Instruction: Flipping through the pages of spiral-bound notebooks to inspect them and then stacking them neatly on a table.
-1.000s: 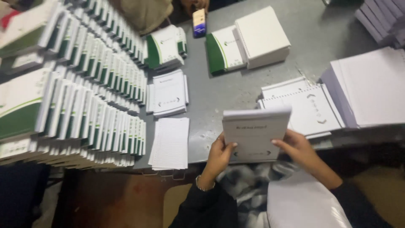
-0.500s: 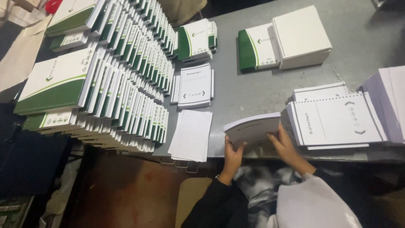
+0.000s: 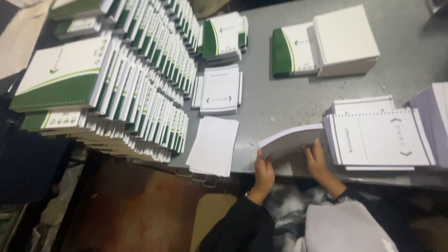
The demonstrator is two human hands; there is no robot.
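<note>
Both hands, left hand (image 3: 264,169) and right hand (image 3: 318,161), grasp the bowed paper block (image 3: 291,141) at the desk (image 3: 284,100) near edge, where loose sheets might slip off.

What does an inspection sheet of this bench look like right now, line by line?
Surface: grey table, scuffed, bare in the middle.
Job's things: bundle of white sheets at the near edge, bowed upward.
Clutter: rows of green and white booklets on the left; loose white sheets overhanging the edge; printed white stack; punched printed stack on the right; white block beside a green and white cover stack.
Hands: left hand and right hand grip the bundle's two ends.
Cables: nothing seen.
Surroundings: dark reddish floor below; the rest is too dim to tell.
</note>
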